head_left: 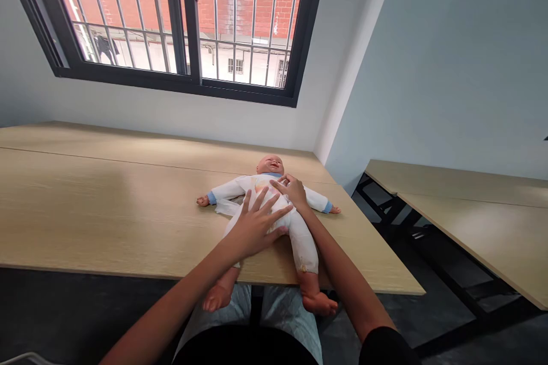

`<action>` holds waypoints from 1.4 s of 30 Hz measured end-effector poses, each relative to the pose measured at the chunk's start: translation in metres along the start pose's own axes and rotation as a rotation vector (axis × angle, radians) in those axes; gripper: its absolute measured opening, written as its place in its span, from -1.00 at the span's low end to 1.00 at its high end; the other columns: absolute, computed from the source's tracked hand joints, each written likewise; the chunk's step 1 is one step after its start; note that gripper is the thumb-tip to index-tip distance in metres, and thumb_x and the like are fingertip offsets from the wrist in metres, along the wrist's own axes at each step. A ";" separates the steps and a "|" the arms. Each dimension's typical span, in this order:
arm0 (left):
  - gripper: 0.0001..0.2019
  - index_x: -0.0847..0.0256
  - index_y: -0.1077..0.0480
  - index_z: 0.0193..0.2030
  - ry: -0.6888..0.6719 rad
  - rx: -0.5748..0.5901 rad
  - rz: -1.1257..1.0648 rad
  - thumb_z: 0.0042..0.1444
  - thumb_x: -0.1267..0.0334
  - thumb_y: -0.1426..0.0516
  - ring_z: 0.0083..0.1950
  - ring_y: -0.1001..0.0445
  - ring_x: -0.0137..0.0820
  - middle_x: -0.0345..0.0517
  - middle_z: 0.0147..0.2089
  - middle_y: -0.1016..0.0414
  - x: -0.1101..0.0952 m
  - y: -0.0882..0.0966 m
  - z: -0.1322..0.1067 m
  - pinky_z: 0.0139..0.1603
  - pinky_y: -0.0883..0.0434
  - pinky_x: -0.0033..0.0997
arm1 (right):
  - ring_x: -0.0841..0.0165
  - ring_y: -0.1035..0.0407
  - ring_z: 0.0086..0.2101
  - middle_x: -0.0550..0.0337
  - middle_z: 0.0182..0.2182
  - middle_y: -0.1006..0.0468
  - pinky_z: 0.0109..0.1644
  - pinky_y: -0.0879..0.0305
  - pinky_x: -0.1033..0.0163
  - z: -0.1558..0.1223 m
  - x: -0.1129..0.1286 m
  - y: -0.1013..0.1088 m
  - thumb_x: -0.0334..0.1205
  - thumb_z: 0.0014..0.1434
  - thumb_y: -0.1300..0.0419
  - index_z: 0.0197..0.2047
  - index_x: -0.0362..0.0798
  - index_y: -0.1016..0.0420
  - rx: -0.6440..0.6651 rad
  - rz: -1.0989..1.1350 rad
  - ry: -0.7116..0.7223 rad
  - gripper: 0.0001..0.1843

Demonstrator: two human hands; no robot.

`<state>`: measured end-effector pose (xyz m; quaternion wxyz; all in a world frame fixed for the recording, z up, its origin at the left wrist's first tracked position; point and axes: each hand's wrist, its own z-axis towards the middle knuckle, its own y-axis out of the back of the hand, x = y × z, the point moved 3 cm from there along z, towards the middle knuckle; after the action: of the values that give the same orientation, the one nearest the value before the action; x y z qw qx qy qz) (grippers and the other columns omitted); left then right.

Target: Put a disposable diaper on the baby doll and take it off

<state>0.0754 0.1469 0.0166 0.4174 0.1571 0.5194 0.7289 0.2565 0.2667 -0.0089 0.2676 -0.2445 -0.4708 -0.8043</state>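
Note:
A baby doll (305,239) in a white outfit with blue collar and cuffs lies face up on the wooden table (107,211). Its head points toward the window, its arms are stretched out, and its bare feet hang over the near edge. My left hand (257,225) rests over its lower belly with the fingers spread. On the doll's chest is my right hand (295,191), its fingers slightly bent and apart, touching the clothing. A loose white flap (226,207) sticks out at the doll's side, left of my left hand.
A barred window (248,91) with a dark frame is in the wall behind the table. Another wooden table (471,205) with black legs stands to the right, across a gap. My legs (286,319) are under the near table edge.

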 end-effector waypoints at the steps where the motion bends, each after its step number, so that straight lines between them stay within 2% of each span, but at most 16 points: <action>1: -0.53 -0.16 -0.21 0.35 -0.017 0.032 0.009 0.32 -0.01 0.00 0.51 0.22 0.02 -0.10 0.47 -0.06 0.005 -0.005 0.014 0.41 0.37 0.28 | 0.33 -0.35 -0.43 0.21 -0.50 -0.46 -0.38 -0.12 0.31 -0.001 -0.001 0.002 0.24 0.10 -0.20 -0.34 -0.04 -0.47 -0.025 -0.030 0.000 -0.54; 6: -0.51 -0.23 -0.23 0.33 0.085 0.222 -0.129 0.30 -0.15 0.05 0.48 0.13 0.14 -0.11 0.48 -0.04 0.047 -0.022 0.052 0.32 0.16 0.44 | 0.30 -0.38 -0.37 0.10 -0.37 -0.53 -0.26 -0.25 0.26 -0.007 -0.007 0.028 0.13 0.22 -0.11 -0.30 -0.05 -0.44 -0.187 -0.044 0.033 -0.61; 9: -0.49 -0.19 -0.22 0.34 0.118 0.210 -0.248 0.30 -0.16 0.05 0.49 0.12 0.07 -0.12 0.48 -0.02 0.066 -0.025 0.055 0.35 0.06 0.30 | 0.25 -0.44 -0.27 0.01 -0.28 -0.57 -0.12 -0.34 0.21 -0.014 -0.001 0.047 0.14 0.25 -0.03 -0.28 -0.08 -0.46 -0.265 0.179 0.072 -0.56; 11: -0.44 -0.14 -0.22 0.34 0.133 0.188 -0.294 0.25 -0.19 0.00 0.50 0.12 0.01 -0.12 0.48 -0.04 0.073 -0.027 0.055 0.40 0.06 0.16 | 0.22 -0.46 -0.13 -0.03 -0.18 -0.59 0.02 -0.34 0.16 -0.022 0.009 0.053 0.14 0.28 0.02 -0.24 -0.08 -0.49 -0.242 0.330 0.145 -0.52; 14: -0.34 -0.15 -0.17 0.37 0.204 0.217 -0.316 0.16 -0.25 -0.06 0.51 0.22 0.06 -0.13 0.51 0.05 0.079 -0.033 0.057 0.39 0.07 0.20 | 0.20 -0.39 0.07 -0.01 0.00 -0.55 0.23 -0.22 0.09 -0.034 0.029 0.044 0.15 0.29 -0.01 -0.06 -0.08 -0.54 -0.005 0.419 0.297 -0.49; 16: -0.27 -0.12 -0.10 0.40 0.241 0.243 -0.315 0.14 -0.27 -0.07 0.50 0.29 0.15 -0.08 0.52 0.13 0.081 -0.035 0.058 0.35 0.09 0.31 | 0.19 -0.21 0.24 0.03 0.18 -0.42 0.37 0.02 0.00 -0.041 0.036 0.030 0.14 0.30 -0.02 0.15 -0.04 -0.46 0.232 0.345 0.362 -0.45; 19: -0.25 -0.05 -0.02 0.44 0.245 0.258 -0.308 0.18 -0.26 -0.03 0.51 0.33 0.15 0.00 0.53 0.19 0.082 -0.035 0.056 0.33 0.20 0.40 | 0.17 0.18 0.39 0.13 0.38 -0.07 0.42 0.43 -0.19 -0.046 0.028 0.015 0.10 0.37 0.12 0.39 0.04 -0.16 0.495 0.148 0.309 -0.39; 21: -0.29 -0.07 -0.01 0.44 0.255 0.256 -0.290 0.22 -0.26 0.03 0.51 0.33 0.11 0.00 0.53 0.23 0.085 -0.034 0.053 0.32 0.29 0.42 | 0.17 0.33 0.40 0.17 0.42 0.09 0.39 0.51 -0.26 -0.047 0.013 0.013 0.07 0.41 0.24 0.45 0.08 0.03 0.558 0.041 0.239 -0.38; 23: -0.34 -0.10 0.01 0.44 0.283 0.245 -0.267 0.26 -0.23 0.10 0.51 0.33 0.10 -0.01 0.53 0.21 0.090 -0.032 0.051 0.30 0.32 0.44 | 0.14 0.37 0.41 0.15 0.43 0.16 0.37 0.48 -0.32 -0.047 -0.004 0.015 0.07 0.42 0.29 0.47 0.10 0.13 0.545 -0.072 0.197 -0.38; 26: -0.38 -0.08 -0.03 0.43 0.342 0.210 -0.234 0.29 -0.20 0.15 0.51 0.40 0.13 0.00 0.52 0.15 0.097 -0.030 0.048 0.28 0.37 0.47 | 0.06 0.37 0.40 0.07 0.43 0.15 0.34 0.39 -0.39 -0.050 -0.028 0.023 0.02 0.43 0.28 0.46 0.06 0.08 0.453 -0.265 0.180 -0.39; 29: -0.45 0.00 -0.25 0.34 0.336 0.032 -0.109 0.31 -0.13 0.11 0.52 0.38 0.04 0.00 0.48 -0.01 0.094 -0.018 0.047 0.36 0.47 0.28 | 0.01 0.34 0.40 -0.01 0.42 0.11 0.32 0.35 -0.43 -0.050 -0.040 0.032 -0.17 0.40 0.22 0.42 -0.03 -0.07 0.326 -0.402 0.192 -0.44; 32: -0.55 0.05 -0.38 0.23 0.193 -0.144 -0.024 0.35 0.00 0.09 0.52 0.19 -0.14 -0.05 0.40 -0.21 0.073 0.000 0.050 0.43 0.46 0.04 | 0.01 0.12 0.36 -0.11 0.37 -0.04 0.33 0.29 -0.39 -0.045 -0.044 0.048 -0.27 0.34 0.19 0.34 -0.14 -0.21 0.144 -0.399 0.167 -0.45; 34: -0.58 0.02 -0.39 0.21 0.024 -0.059 -0.073 0.37 0.03 0.11 0.50 0.07 -0.23 -0.14 0.34 -0.32 0.052 0.003 0.056 0.44 0.45 -0.02 | 0.08 -0.16 0.25 -0.13 0.26 -0.30 0.34 0.10 -0.24 -0.042 -0.044 0.061 -0.23 0.34 0.17 0.24 -0.17 -0.33 0.032 -0.300 0.142 -0.49; 36: -0.60 -0.02 -0.41 0.19 -0.148 0.133 -0.121 0.37 0.03 0.10 0.47 -0.02 -0.26 -0.21 0.29 -0.39 0.032 -0.002 0.062 0.45 0.44 -0.01 | 0.16 -0.40 0.01 -0.08 0.04 -0.51 0.20 -0.19 -0.03 -0.043 -0.046 0.071 -0.14 0.33 0.11 0.06 -0.15 -0.46 -0.016 -0.190 0.114 -0.56; 39: -0.61 0.00 -0.43 0.16 -0.250 0.373 -0.107 0.36 0.03 0.09 0.45 -0.07 -0.23 -0.20 0.28 -0.41 0.019 -0.017 0.075 0.44 0.34 0.07 | 0.26 -0.42 -0.31 0.05 -0.27 -0.59 -0.14 -0.30 0.18 -0.053 -0.053 0.078 0.04 0.26 -0.05 -0.20 -0.11 -0.53 0.067 -0.128 0.048 -0.60; 42: -0.57 0.03 -0.42 0.17 -0.203 0.458 -0.061 0.37 0.00 0.13 0.46 -0.04 -0.20 -0.15 0.32 -0.35 0.023 -0.029 0.089 0.42 0.22 0.15 | 0.30 -0.36 -0.36 0.11 -0.35 -0.55 -0.25 -0.23 0.24 -0.067 -0.062 0.075 0.13 0.11 -0.21 -0.32 -0.10 -0.52 0.249 -0.133 0.042 -0.59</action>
<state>0.1335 0.2238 0.0225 0.4429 0.3041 0.6310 0.5596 0.3423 0.1883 -0.0308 0.2519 -0.1608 -0.5765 -0.7605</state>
